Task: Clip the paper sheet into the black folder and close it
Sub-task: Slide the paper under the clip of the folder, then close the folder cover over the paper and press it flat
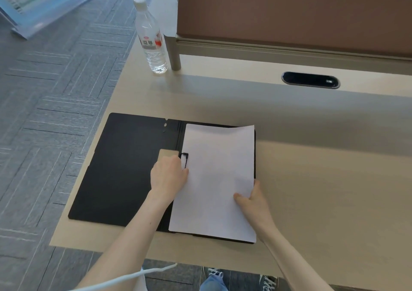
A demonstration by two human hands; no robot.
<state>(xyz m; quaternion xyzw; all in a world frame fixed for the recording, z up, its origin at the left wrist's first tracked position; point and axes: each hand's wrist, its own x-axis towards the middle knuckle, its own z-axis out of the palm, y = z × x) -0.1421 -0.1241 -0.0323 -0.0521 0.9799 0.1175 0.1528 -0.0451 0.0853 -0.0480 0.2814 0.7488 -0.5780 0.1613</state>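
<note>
My right hand (253, 198) pinches the near right edge of the paper sheet (217, 179), thumb flat on top and the other fingers tucked underneath out of sight. My left hand (168, 175) is curled at the clip (185, 159) by the spine; the fingers are folded under, so I cannot tell whether they grip the lever or only press on it.

The sheet lies on the right half of the black folder (124, 168), which is spread open and flat on the desk (323, 179), its left cover reaching the desk's left edge. The paper is plain white, unmarked, sitting slightly askew, its far right corner lifting a little.

I judge it featherlight and limp: it will slide on the smooth cover at the least nudge and crease if I squeeze hard. So a light edge pinch is best, with the left margin fed under the clip. The folder looks matte, thin and stiff, with a pale tab beside the clip. To close it I would take the left cover by its outer edge.
</note>
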